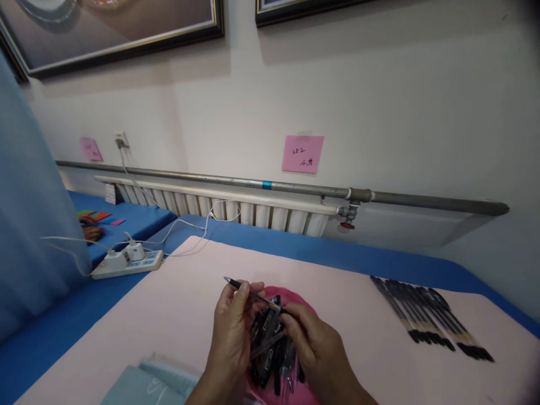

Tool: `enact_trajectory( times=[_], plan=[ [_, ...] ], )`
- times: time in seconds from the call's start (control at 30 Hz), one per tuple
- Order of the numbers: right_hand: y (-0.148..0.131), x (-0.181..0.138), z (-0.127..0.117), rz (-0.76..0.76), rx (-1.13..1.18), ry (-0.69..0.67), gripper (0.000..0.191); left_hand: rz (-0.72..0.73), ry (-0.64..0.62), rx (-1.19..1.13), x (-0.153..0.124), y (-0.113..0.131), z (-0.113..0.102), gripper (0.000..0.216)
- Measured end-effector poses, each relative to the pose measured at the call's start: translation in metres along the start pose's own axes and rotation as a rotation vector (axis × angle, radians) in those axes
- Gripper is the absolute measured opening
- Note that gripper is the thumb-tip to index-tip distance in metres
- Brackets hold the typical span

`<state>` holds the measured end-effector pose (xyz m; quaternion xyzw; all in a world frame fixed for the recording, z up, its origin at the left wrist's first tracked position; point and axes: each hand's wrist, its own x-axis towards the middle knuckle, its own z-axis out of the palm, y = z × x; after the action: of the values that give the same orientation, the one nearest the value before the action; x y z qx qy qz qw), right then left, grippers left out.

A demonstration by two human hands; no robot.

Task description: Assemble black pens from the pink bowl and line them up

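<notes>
Both hands hold a pen (262, 298) above a pink bowl (295, 293). My left hand (232, 323) pinches the barrel near its pointed silver tip, which points up and left. At the other end, the fingers of my right hand (314, 343) are closed on the pen's dark end. Whether that end is a separate piece cannot be made out. Inside the bowl lies a jumble of black and clear pen parts (269, 360), partly covered by my hands. To the right, a row of assembled-looking pens (415, 312) with black ends lies slanted on the pink sheet (350, 315).
A folded light-blue cloth (139, 385) lies front left. A white power strip (126, 267) with plugs and cables sits at the left edge. Behind the blue table are a radiator (253, 216) and a pipe (413, 201). Another person's hand (90, 230) is beyond the blue curtain (34, 225).
</notes>
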<state>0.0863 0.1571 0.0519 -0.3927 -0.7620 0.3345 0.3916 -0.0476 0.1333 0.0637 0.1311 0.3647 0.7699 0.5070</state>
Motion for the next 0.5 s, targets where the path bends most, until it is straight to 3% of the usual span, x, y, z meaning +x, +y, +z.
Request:
enact_trajectory(
  times=[0.3, 0.37, 0.5],
  plan=[
    [-0.0014, 0.0032, -0.0063, -0.079, -0.113, -0.036, 0.008, -0.020, 0.023, 0.016, 0.0027, 0.0026, -0.0002, 0.025],
    [0.0002, 0.0037, -0.0070, -0.105, -0.128, -0.065, 0.014, -0.027, 0.007, 0.014, 0.0027, 0.0025, -0.0004, 0.024],
    [0.0003, 0.0041, -0.0093, -0.065, -0.140, -0.131, 0.012, -0.031, -0.006, 0.022, 0.0033, 0.0016, -0.0007, 0.023]
  ],
)
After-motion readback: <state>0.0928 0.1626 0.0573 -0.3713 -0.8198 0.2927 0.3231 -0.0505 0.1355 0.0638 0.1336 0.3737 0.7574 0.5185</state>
